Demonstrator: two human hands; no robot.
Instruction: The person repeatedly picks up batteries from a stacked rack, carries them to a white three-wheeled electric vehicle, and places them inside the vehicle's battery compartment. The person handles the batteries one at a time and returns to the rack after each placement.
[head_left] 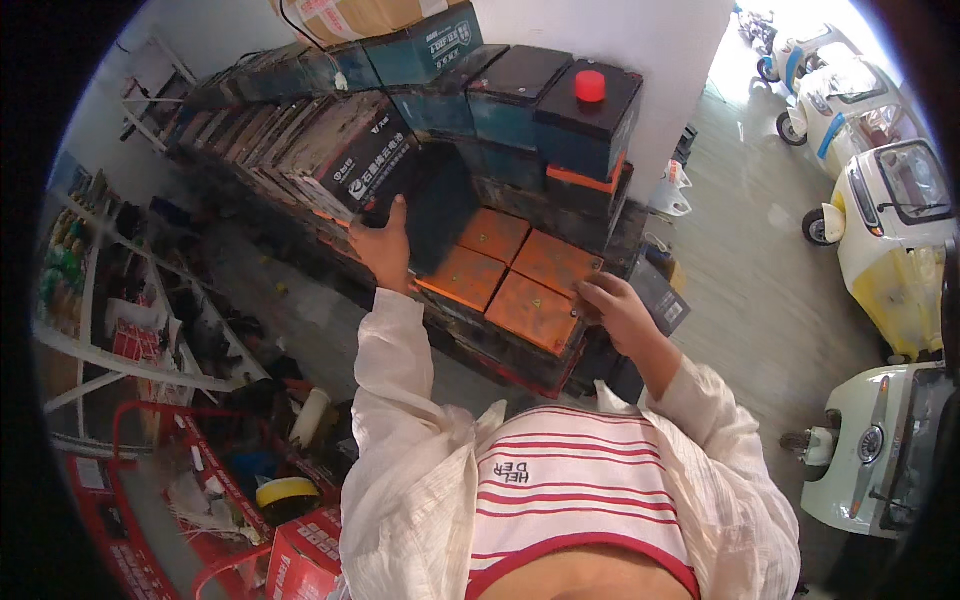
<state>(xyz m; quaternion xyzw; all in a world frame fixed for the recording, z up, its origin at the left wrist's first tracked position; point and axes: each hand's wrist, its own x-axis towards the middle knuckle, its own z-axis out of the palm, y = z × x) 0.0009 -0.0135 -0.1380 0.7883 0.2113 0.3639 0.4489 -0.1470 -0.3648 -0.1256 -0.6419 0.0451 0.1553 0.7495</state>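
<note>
My left hand (383,245) grips the near lower edge of a black battery box (375,165) with white print, its thumb raised and its fingers partly hidden. A dark flat panel (445,210) leans just right of the thumb; I cannot tell whether it belongs to the same box. Several orange-topped batteries (535,310) lie side by side in front of me, dusty on top. At their right edge, my right hand (615,305) is closed, fingertips pinched by a corner; what they hold is too small to make out. A dark card-like piece (660,300) with a pale label shows beyond that wrist.
Dark batteries (505,90) are stacked at the back, one bearing a round red cap (590,86). A row of dusty boxes (250,135) runs left. White shelving (120,355) and a red metal frame (190,450) stand at left. Small white vehicles (885,215) line the right.
</note>
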